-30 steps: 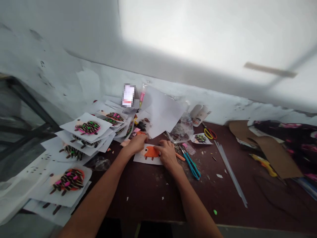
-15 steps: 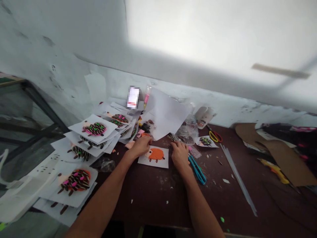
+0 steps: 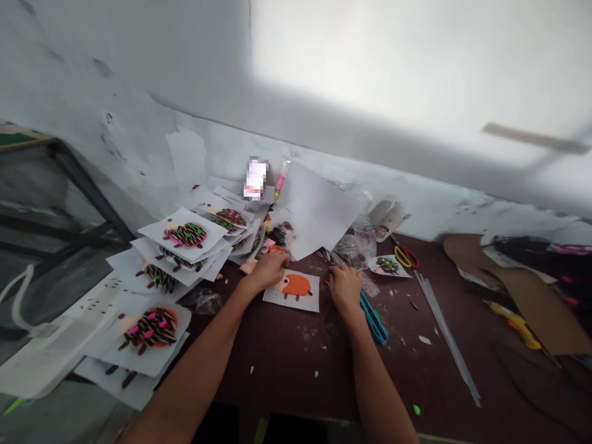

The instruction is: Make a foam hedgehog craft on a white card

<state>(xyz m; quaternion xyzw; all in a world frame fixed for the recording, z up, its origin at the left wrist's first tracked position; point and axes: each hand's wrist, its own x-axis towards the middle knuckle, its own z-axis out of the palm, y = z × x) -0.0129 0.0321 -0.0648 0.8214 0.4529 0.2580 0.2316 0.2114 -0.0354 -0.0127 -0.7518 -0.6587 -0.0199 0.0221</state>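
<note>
A small white card (image 3: 303,303) with an orange hedgehog shape (image 3: 296,285) on it lies flat on the dark table. My left hand (image 3: 271,271) rests at the card's upper left edge, its fingers bent together against it. To the right of the card is my right hand (image 3: 345,285), fingers curled down at the table beside a pile of thin dark strips (image 3: 329,256). Whatever its fingertips pinch is hidden. Turquoise-handled scissors (image 3: 374,320) lie just beyond the right wrist.
Stacked hedgehog cards (image 3: 185,234) fill the left side. At the back lean a white sheet (image 3: 319,209) and a phone (image 3: 256,179), near crumpled plastic bags (image 3: 356,243). Rightward lie red-yellow scissors (image 3: 407,256), clear sticks (image 3: 448,339), a yellow glue gun (image 3: 515,324) and cardboard (image 3: 546,296).
The view has shifted slightly, so everything appears a little further right. My right hand's fingers have curled in more and sit slightly farther from the card. My left hand stays at the card's edge.
</note>
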